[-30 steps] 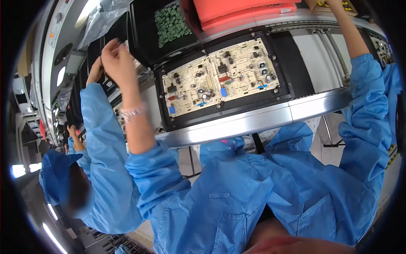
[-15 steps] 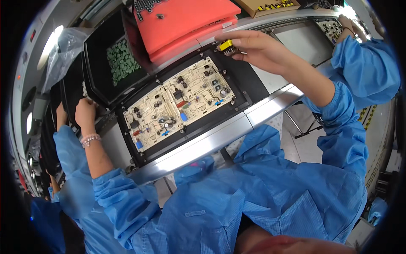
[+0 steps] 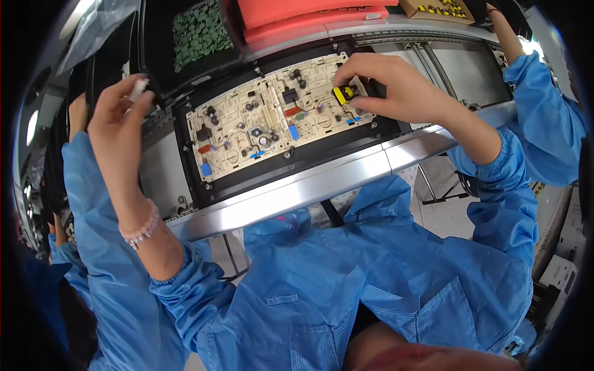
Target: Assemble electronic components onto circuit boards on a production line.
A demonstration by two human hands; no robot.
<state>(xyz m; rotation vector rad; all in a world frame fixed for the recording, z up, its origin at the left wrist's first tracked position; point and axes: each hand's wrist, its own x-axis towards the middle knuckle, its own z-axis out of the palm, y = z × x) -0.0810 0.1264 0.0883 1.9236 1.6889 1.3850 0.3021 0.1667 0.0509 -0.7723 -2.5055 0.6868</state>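
Observation:
My right hand (image 3: 399,86) pinches a yellow transformer (image 3: 341,94) between thumb and fingers, at the right end of a cream circuit board (image 3: 272,105). Whether the transformer touches the board I cannot tell. The board carries black, red and blue components and lies in a black carrier frame (image 3: 247,175). Off the board's left side, my left hand (image 3: 117,114) is raised, its thumb and fingers closed on a small white part (image 3: 139,90). Blur hides that part's exact kind.
Behind the board stands a black bin (image 3: 154,59) holding green disc components (image 3: 201,37). Red foam sheets (image 3: 315,13) and a cardboard box (image 3: 455,18) of yellow parts lie beyond. A metal rail (image 3: 297,184) runs along the front. Co-workers in blue sleeves (image 3: 547,117) flank both sides.
My right hand has brought the transformer down and over the board's right end. My left hand has come out from beside the black bin, now with the small white part in its fingers.

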